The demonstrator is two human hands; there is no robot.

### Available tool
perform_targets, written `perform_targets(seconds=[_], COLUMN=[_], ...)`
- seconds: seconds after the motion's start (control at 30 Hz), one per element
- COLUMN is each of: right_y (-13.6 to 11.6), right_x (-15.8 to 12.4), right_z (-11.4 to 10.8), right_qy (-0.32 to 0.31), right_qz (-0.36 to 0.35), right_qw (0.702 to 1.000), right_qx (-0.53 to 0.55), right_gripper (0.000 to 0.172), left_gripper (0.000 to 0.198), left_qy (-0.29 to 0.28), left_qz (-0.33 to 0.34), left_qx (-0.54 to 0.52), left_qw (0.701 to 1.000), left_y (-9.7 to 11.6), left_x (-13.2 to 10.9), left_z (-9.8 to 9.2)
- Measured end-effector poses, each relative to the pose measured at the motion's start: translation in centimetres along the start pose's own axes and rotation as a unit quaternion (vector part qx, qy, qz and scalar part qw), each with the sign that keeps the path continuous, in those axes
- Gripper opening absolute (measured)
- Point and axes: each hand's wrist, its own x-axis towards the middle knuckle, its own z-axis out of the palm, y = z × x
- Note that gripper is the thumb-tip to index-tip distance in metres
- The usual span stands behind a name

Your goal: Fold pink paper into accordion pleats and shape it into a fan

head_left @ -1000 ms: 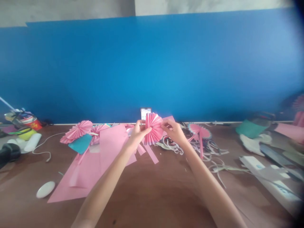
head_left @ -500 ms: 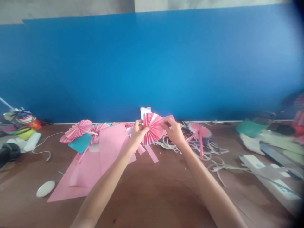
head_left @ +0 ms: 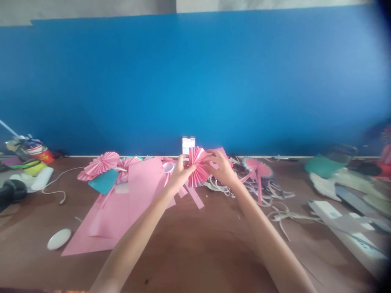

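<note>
Both my hands hold a pleated pink paper fan [head_left: 198,171] above the far middle of the brown table [head_left: 195,244]. My left hand [head_left: 179,176] pinches its left edge with closed fingers. My right hand [head_left: 221,169] grips its right side, fingers curled over the folds. The fan is spread about half open, upright and facing me. A small white card [head_left: 188,145] stands against the blue wall just behind it.
Large pink paper sheets [head_left: 122,203] lie at left with finished pink fans [head_left: 100,165] and a teal piece [head_left: 104,182]. A white oval object [head_left: 59,239] lies near left. Paper strips [head_left: 269,195], another fan on a stick [head_left: 255,169] and boxes [head_left: 351,228] fill the right.
The fan has closed a little and shifted slightly right; my right hand's fingers moved in over its top edge. My left hand stays on the left edge.
</note>
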Motion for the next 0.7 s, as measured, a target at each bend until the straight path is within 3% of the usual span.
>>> perform_targets(seconds=[0.17, 0.33, 0.53, 0.7], right_y=[0.0, 0.1, -1.5, -2.3], right_x=[-0.1, -0.1, -0.1, -0.3], right_z=[-0.8, -1.2, -0.8, -0.4], right_qy=[-0.025, -0.023, -0.024, -0.021], right_qz=[0.016, -0.047, -0.137, -0.167], right_qw=[1.000, 0.994, 0.954, 0.933], right_qx=[-0.009, -0.094, -0.266, -0.317], right_gripper=[0.016, 0.017, 0.019, 0.017], left_gripper=[0.043, 0.043, 0.053, 0.057], left_qy=[-0.046, -0.054, -0.068, -0.090], left_qz=[-0.008, -0.002, -0.005, 0.006], left_qx=[0.007, 0.021, 0.014, 0.010], left_qw=[0.999, 0.998, 0.998, 0.996], left_y=[0.1, -0.4, -1.4, -1.8], left_x=[0.3, 0.6, 1.3, 1.8], left_z=[-0.1, -0.3, -0.6, -0.7])
